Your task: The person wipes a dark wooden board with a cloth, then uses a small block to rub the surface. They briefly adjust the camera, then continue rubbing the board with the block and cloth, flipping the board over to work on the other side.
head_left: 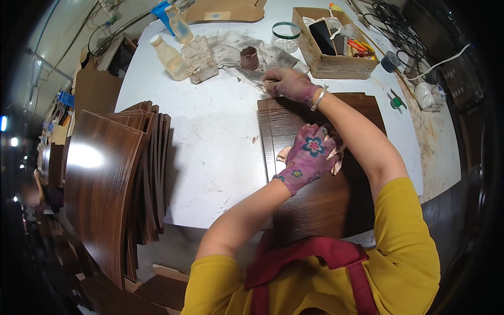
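Observation:
My left hand, in a purple flowered glove, presses a crumpled beige cloth onto a dark brown wood-grain panel. Bits of the cloth stick out on both sides of the glove. Beyond it, past the panel's far edge, my right hand is gloved too, with its fingers curled down at the edge of a stained grey rag. What those fingers grip, if anything, is hidden. A small brown cup-like piece sits on the rag. Another panel edge shows under the top one.
Several brown panels lean in a stack at the left. Plastic bottles, a stained block and a glass jar stand at the back. A cardboard box holds tools and a phone. Cables lie at the right.

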{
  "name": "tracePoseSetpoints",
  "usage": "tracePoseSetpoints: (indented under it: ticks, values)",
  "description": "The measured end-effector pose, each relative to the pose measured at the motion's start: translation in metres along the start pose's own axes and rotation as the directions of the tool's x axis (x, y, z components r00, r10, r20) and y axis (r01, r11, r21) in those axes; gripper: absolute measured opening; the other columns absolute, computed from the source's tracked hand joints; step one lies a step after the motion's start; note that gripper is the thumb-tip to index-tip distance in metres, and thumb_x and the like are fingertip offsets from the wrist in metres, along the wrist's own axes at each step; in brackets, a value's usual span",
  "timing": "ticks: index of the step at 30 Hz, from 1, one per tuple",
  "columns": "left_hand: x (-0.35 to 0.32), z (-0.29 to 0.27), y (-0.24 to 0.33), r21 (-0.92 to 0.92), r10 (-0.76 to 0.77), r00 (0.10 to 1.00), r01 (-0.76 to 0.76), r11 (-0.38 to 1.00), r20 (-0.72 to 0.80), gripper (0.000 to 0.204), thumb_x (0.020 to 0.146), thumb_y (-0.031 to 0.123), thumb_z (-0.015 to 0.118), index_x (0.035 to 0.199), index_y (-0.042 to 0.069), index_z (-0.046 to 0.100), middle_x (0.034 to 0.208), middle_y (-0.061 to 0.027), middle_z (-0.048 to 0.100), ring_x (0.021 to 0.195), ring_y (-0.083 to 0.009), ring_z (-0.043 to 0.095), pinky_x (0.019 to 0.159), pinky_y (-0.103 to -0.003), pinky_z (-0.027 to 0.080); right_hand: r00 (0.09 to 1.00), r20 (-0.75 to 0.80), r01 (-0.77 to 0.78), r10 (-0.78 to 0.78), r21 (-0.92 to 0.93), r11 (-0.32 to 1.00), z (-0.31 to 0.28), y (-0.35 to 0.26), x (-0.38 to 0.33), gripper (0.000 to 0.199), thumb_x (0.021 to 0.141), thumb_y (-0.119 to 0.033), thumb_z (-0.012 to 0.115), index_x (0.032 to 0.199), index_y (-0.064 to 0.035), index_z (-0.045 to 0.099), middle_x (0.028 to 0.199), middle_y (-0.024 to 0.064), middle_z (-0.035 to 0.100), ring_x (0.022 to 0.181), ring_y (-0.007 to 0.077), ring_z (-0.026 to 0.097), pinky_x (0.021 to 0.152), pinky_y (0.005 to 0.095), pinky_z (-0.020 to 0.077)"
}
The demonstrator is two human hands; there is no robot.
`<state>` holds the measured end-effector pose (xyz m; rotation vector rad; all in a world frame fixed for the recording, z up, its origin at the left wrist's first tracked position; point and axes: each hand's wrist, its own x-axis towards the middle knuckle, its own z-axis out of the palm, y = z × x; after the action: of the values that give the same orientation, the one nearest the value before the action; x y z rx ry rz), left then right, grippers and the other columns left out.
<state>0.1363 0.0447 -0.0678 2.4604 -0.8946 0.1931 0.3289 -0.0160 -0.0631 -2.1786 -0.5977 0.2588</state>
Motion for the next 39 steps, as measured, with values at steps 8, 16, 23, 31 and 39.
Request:
tracePoseSetpoints:
  ticks: [8, 16, 23, 31, 39]
  values:
    - [0.002, 0.005, 0.000, -0.042, -0.034, 0.999, 0.035, 0.998, 0.018, 0.044, 0.091, 0.043, 0.056, 0.124, 0.014, 0.061, 0.134, -0.0154, 0.051, 0.130, -0.0374, 0.041, 0.114, -0.050, 0.026, 0.991, -0.115, 0.055, -0.073, -0.155, 0.986, -0.002, -0.032, -0.018, 0.020, 0.085, -0.023, 0.060, 0.094, -0.0082, 0.069, 0.090, 0.0115, 0.068, 0.083, 0.0270, 0.064, 0.082, 0.0359, 0.0486]
    - [0.007, -0.013, 0.008, -0.136, 0.006, 0.999, -0.011, 0.991, -0.036, 0.040, 0.083, 0.026, 0.068, 0.120, 0.014, 0.063, 0.130, -0.0127, 0.054, 0.123, -0.0354, 0.048, 0.104, -0.048, 0.038, 0.996, -0.051, -0.086, 0.076, -0.231, 0.969, -0.061, -0.002, -0.056, 0.025, 0.087, -0.029, 0.057, 0.102, -0.0122, 0.068, 0.095, 0.0148, 0.069, 0.092, 0.0313, 0.065, 0.084, 0.0412, 0.0489]
    - [0.013, -0.013, 0.013, -0.054, 0.021, 0.999, -0.024, 0.998, -0.041, 0.039, 0.080, 0.022, 0.070, 0.117, 0.011, 0.064, 0.127, -0.0146, 0.056, 0.117, -0.0363, 0.052, 0.099, -0.047, 0.042, 0.959, -0.113, -0.281, 0.260, -0.239, 0.930, -0.141, 0.057, -0.120, 0.030, 0.087, -0.031, 0.058, 0.111, -0.0164, 0.069, 0.100, 0.0111, 0.070, 0.094, 0.0277, 0.066, 0.086, 0.0379, 0.0492]
    - [0.018, -0.014, 0.026, 0.011, -0.032, 0.999, 0.032, 0.999, 0.002, 0.040, 0.081, 0.021, 0.068, 0.120, 0.009, 0.063, 0.129, -0.0170, 0.055, 0.118, -0.0368, 0.052, 0.100, -0.047, 0.041, 0.899, -0.414, -0.269, 0.141, -0.268, 0.925, -0.208, 0.115, -0.200, 0.021, 0.085, -0.020, 0.057, 0.100, -0.0104, 0.068, 0.094, 0.0099, 0.068, 0.089, 0.0259, 0.064, 0.082, 0.0365, 0.0487]
    - [0.021, -0.006, 0.025, 0.040, -0.053, 0.999, 0.053, 0.998, -0.014, 0.039, 0.082, 0.017, 0.067, 0.120, 0.008, 0.063, 0.128, -0.0177, 0.056, 0.118, -0.0367, 0.052, 0.101, -0.047, 0.041, 0.719, -0.648, -0.251, 0.252, 0.095, 0.963, -0.180, 0.133, -0.228, 0.030, 0.089, -0.026, 0.058, 0.107, -0.0024, 0.060, 0.103, 0.0190, 0.067, 0.098, 0.0321, 0.063, 0.087, 0.0387, 0.0474]
